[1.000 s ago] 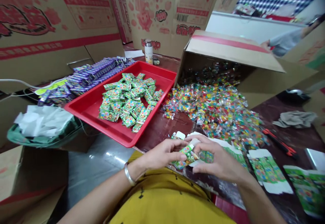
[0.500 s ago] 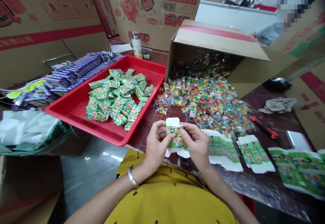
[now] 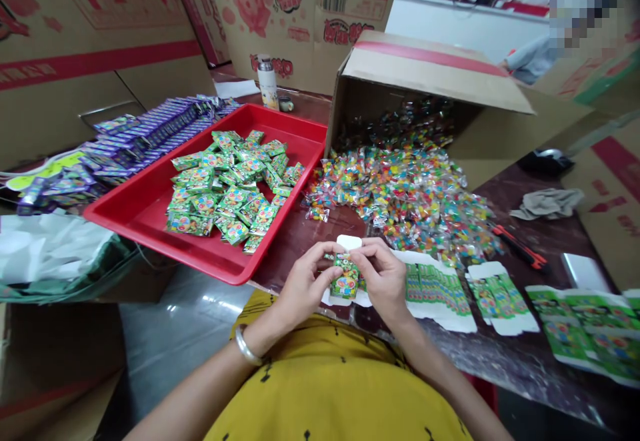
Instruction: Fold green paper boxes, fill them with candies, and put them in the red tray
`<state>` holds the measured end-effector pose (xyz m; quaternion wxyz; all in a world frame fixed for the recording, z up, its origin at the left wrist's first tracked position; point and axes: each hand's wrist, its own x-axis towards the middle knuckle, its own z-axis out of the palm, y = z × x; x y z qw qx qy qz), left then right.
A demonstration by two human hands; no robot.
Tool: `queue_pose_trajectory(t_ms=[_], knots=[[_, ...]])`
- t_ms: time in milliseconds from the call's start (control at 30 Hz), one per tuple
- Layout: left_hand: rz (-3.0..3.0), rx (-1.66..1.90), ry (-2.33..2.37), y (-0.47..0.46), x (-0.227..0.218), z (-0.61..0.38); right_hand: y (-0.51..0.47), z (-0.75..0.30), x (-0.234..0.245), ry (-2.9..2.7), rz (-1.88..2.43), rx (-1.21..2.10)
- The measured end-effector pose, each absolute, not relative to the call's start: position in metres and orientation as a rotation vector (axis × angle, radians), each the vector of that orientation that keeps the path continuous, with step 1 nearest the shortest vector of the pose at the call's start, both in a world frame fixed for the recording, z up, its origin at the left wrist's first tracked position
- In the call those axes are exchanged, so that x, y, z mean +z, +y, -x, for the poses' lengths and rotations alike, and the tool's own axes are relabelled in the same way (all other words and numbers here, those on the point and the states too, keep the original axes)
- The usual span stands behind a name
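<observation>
Between my hands, at the table's front edge, is a small green printed candy box [image 3: 345,284] with a white flap raised at its top. My left hand [image 3: 310,278] grips its left side, thumb on the front. My right hand [image 3: 383,274] pinches the upper right, its fingertips at the flap. What is inside the box cannot be seen. To the right lies a fanned row of flat green cartons [image 3: 435,291]. Beyond my hands spreads a heap of small clear candy packets [image 3: 395,191], spilling from a cardboard box [image 3: 430,71] on its side.
A red tray [image 3: 130,218] holds several filled green boxes [image 3: 230,188]. Purple boxes [image 3: 155,128] are stacked left of it. A flask [image 3: 267,84] stands behind. On the right are a red-black cutter [image 3: 523,248], a cloth [image 3: 547,203] and more cartons [image 3: 503,298]. A person's sleeve [image 3: 533,58] shows at the back.
The raised white flap is now partly behind my fingers, which have closed over the top of the box. My view has shifted slightly. The tray and heap look unchanged.
</observation>
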<state>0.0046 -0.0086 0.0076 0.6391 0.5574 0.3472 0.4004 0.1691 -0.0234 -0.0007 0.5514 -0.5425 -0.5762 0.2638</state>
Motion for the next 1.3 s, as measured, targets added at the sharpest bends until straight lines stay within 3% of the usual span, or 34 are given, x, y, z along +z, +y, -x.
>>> queue_pose_trajectory(t_ms=[300,433,600,967,1167,1300], knots=[[-1.18,1.106,0.835,-0.011,0.01,-0.009,-0.014,-0.169,0.01,-1.306,1.034,0.881],[-1.258,1.07,0.871,-0.013,0.009,-0.004,-0.008,-0.176,0.019,-1.262,1.144,1.129],[-1.324,1.023,0.885,-0.013,0.011,-0.001,0.0,-0.188,0.024,-1.34,1.257,1.181],[-1.181,0.951,0.874,-0.015,0.017,-0.001,-0.024,-0.181,0.018,-1.607,1.189,0.874],[-1.289,0.829,0.96,-0.012,0.011,0.008,0.018,-0.192,0.013,-1.704,1.278,0.993],[-1.306,0.756,1.097,-0.009,0.001,0.019,0.079,-0.175,-0.001,-2.136,1.601,0.464]])
